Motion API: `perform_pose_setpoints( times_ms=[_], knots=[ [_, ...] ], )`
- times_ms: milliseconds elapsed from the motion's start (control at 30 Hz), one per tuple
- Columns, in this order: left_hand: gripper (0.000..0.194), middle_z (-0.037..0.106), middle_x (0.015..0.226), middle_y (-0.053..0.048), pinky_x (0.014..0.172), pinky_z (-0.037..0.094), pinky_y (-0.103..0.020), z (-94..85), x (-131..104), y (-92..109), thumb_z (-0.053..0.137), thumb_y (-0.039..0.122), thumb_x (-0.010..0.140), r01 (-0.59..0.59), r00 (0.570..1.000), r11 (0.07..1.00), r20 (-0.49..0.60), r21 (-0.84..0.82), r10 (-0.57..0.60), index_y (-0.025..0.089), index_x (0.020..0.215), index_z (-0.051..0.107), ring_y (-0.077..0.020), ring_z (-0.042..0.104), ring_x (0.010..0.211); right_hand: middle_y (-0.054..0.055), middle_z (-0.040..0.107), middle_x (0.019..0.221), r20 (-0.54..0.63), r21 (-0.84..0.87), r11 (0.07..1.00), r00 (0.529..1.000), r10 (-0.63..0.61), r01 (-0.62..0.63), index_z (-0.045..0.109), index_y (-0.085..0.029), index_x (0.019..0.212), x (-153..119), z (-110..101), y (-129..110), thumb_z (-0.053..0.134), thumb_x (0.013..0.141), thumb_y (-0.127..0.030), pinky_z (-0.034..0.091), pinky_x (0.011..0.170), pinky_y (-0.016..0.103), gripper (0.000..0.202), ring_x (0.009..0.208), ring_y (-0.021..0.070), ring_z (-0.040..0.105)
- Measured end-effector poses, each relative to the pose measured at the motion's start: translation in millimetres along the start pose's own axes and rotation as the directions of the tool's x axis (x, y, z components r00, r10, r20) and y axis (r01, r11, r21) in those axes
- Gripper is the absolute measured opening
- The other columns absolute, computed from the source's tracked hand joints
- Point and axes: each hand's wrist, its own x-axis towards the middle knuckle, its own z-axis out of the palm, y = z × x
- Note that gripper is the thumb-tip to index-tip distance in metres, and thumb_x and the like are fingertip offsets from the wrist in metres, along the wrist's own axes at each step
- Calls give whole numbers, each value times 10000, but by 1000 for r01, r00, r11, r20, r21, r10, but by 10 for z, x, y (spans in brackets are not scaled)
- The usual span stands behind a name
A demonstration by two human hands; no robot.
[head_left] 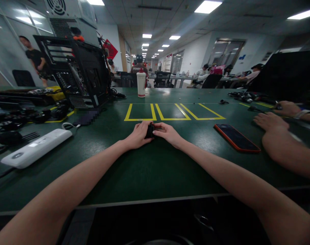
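A small black block-like object (150,130) is between my two hands, low over the green table (155,173). My left hand (139,135) is closed around its left side, with the fingers over its top and the thumb below. From the other side, my right hand (170,135) pinches at its right edge with thumb and fingertips. Much of the object is covered by my fingers, so its exact kind cannot be made out. Just beyond my hands, yellow tape (141,119) marks several open-ended boxes on the tabletop.
A white power strip (37,148) lies left, near dark cables and a black open computer case (85,68). Beyond the tape stands a white cup (141,85). An orange-edged phone (236,137) lies right, beside another person's hands (271,121). Several people are in the background.
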Motion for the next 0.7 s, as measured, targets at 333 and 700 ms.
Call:
perform_pose_setpoints(
  times_ms=[333,700],
  knots=[
    [572,397,1174,-121,917,306,-449,19,5,-10,543,302,716,10,1000,1000,-8,19,-10,183,1188,243,-259,391,1108,22,571,938,-16,-36,997,997,-69,68,501,-198,882,-8,13,10,628,658,-264,426,852,370,266,902,150,551],
    [571,394,1178,-121,923,308,-444,-5,-5,0,546,272,710,5,1000,1000,0,28,-5,183,1186,243,-254,388,1109,36,542,1050,23,33,999,1000,-18,17,508,-186,945,-5,-4,-5,654,620,-190,389,921,386,356,977,162,541]
  ],
)
